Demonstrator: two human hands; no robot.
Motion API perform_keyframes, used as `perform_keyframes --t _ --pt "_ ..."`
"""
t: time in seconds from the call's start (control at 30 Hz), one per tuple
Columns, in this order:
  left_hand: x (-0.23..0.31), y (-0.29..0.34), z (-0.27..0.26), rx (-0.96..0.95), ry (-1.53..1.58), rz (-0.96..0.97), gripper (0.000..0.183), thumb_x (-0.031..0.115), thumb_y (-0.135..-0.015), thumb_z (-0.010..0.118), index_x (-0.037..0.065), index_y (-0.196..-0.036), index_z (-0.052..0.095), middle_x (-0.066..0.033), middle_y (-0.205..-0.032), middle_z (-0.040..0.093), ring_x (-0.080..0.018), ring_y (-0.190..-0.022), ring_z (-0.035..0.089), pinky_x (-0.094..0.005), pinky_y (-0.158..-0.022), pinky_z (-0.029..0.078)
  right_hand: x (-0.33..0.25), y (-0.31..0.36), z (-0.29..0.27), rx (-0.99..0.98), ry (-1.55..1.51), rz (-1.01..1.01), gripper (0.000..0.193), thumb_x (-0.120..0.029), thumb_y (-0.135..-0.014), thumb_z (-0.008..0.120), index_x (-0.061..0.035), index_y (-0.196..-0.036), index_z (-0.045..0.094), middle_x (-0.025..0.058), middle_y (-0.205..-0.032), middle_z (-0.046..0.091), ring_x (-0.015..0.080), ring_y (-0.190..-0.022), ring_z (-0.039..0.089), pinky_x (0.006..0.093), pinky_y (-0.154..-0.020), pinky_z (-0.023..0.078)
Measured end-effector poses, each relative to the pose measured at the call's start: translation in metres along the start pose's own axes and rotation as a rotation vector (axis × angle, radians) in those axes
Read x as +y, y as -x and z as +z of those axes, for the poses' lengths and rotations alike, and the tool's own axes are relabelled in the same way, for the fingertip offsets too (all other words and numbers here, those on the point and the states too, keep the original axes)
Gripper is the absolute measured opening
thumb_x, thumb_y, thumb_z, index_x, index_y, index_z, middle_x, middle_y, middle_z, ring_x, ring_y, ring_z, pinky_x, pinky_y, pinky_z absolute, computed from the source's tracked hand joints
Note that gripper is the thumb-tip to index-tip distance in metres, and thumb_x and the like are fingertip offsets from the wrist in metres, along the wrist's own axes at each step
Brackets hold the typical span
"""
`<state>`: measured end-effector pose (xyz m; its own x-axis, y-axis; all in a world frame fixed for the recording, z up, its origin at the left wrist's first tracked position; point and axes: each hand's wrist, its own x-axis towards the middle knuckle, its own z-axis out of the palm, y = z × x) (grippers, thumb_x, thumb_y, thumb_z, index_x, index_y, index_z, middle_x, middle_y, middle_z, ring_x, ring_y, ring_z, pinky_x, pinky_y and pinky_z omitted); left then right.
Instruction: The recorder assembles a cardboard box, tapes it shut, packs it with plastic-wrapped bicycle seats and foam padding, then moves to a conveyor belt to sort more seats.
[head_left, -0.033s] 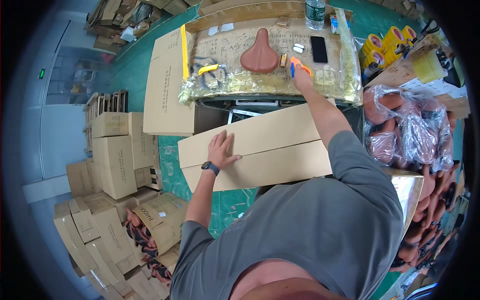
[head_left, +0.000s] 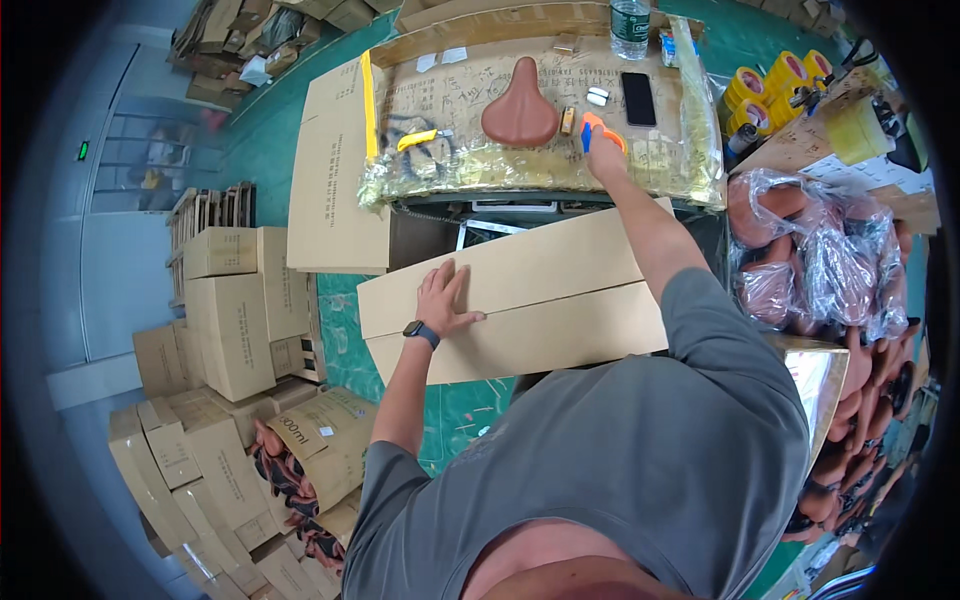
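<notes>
A long brown carton (head_left: 560,318) was set slantwise in front of the person, its two top flaps meeting along a seam. On its nine o'clock side, the flaps were pressed by the left hand (head_left: 446,303), laid flat with fingers spread and thumb wide; a dark watch (head_left: 421,334) was worn on that wrist. At one o'clock from the carton, an orange-and-blue tool (head_left: 607,132) on the cardboard-covered table (head_left: 470,182) was touched by the right hand (head_left: 604,158); whether its fingers were closed around it could not be told. A brown saddle (head_left: 520,112) was placed at twelve o'clock, a yellow cutter (head_left: 418,140) at eleven, and a black phone (head_left: 638,99) at one, beyond the tool. Plastic-wrapped saddles (head_left: 838,270) were heaped at three o'clock, and cartons (head_left: 228,338) were stacked at nine.
</notes>
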<state>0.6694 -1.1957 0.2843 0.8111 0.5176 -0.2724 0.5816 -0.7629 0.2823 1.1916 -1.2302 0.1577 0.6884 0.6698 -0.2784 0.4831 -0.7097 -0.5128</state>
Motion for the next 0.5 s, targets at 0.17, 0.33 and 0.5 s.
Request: perform_keyframes --t 0.17,0.33,0.5 --pt "-0.038 -0.015 0.01 0.031 -0.115 0.014 0.155 0.091 -0.049 0.085 0.023 -0.176 0.028 -0.0324 -0.179 0.011 -0.049 -0.168 0.006 -0.0717 -0.13 0.007 -0.057 0.075 -0.013 0.392 -0.367 -0.255 0.056 -0.016 -0.095 0.078 0.002 -0.142 0.052 0.0269 -0.115 0.075 0.0389 -0.111 0.076 0.0479 -0.095 0.06" --pt "-0.055 0.008 0.008 0.103 0.009 -0.03 0.144 0.087 -0.055 0.085 0.021 -0.173 0.035 -0.0322 -0.177 0.019 -0.0492 -0.167 0.013 -0.0727 -0.13 0.007 -0.186 0.119 -0.009 -0.362 -0.617 -0.185 0.053 -0.03 -0.089 0.089 0.0033 -0.124 0.069 0.01 -0.113 0.074 0.0178 -0.104 0.069 0.0333 -0.093 0.056" --pt "-0.068 0.014 0.01 0.152 0.079 0.043 0.137 0.081 -0.058 0.088 0.024 -0.172 0.037 -0.0277 -0.178 0.022 -0.046 -0.167 0.015 -0.0711 -0.131 0.006 -0.275 0.057 0.089 -0.872 -0.183 0.343 0.026 -0.028 -0.095 0.079 -0.0039 -0.102 0.072 0.0091 -0.091 0.079 0.0237 -0.077 0.078 0.0388 -0.078 0.067"
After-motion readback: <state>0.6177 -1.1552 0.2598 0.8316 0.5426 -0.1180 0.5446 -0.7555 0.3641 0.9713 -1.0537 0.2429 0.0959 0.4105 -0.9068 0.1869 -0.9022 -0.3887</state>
